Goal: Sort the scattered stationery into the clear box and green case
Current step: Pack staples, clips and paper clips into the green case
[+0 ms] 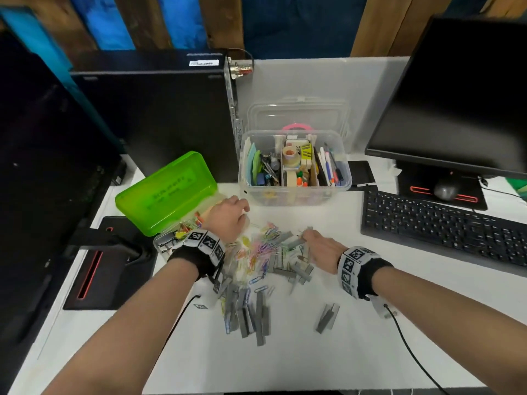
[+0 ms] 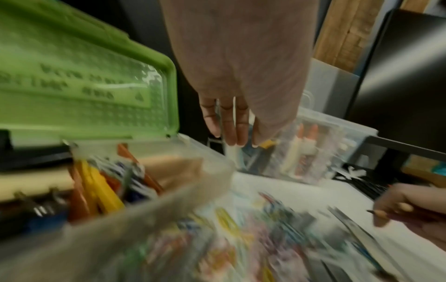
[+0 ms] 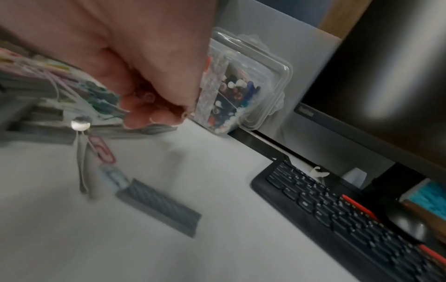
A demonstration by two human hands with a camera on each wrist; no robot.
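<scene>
Above the open translucent green plastic case (image 1: 168,192), the left hand (image 1: 228,216) hangs palm down, its grip spread and empty. The right hand (image 1: 320,246) hovers over the white bench (image 1: 285,360), its curled grip pinching small clear pieces from the scattered coloured paper clips (image 1: 263,249).

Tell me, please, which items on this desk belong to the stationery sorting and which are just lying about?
Belongs to the job:
green case
clear box
coloured paper clips
grey staple strips

Just lying about:
keyboard
mouse
monitor
computer tower
</scene>
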